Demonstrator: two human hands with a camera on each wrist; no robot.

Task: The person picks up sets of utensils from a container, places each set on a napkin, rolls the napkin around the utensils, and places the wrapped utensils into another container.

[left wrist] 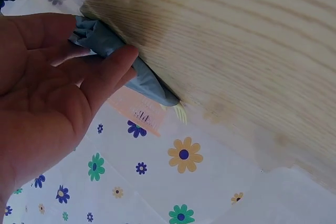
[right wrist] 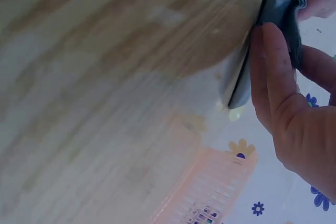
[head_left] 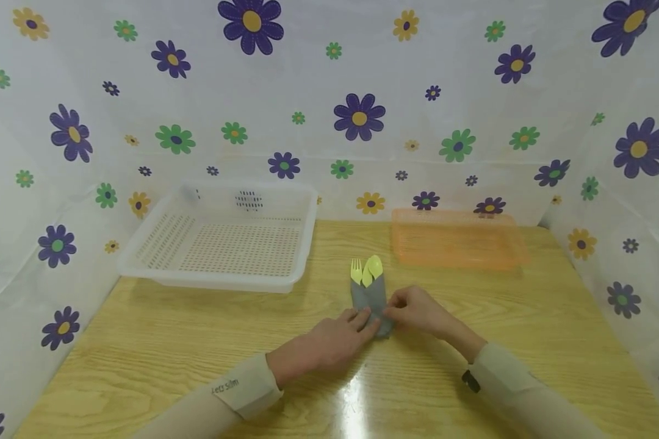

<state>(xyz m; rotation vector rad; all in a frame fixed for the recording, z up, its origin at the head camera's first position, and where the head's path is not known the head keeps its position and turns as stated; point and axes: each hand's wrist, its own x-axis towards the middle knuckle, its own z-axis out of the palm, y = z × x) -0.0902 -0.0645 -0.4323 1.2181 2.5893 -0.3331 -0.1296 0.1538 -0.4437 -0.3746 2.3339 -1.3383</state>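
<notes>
A grey cloth napkin (head_left: 370,296) lies folded around yellow cutlery on the table. The heads of a fork (head_left: 356,269) and a spoon (head_left: 375,266) stick out of its far end, with another yellow utensil (head_left: 367,276) between them. My left hand (head_left: 335,341) rests its extended fingers on the lower part of the napkin and presses it down. From the right side, my right hand (head_left: 420,310) pinches the napkin's edge near its lower end. Thumb and fingers of that hand meet the bunched cloth (right wrist: 283,11) in the right wrist view.
A white perforated basket (head_left: 219,281) stands at the back left of the wooden table (head_left: 170,353). An orange basket (head_left: 458,265) stands at the back right. Flower-printed white sheeting (head_left: 307,79) encloses the back and both sides.
</notes>
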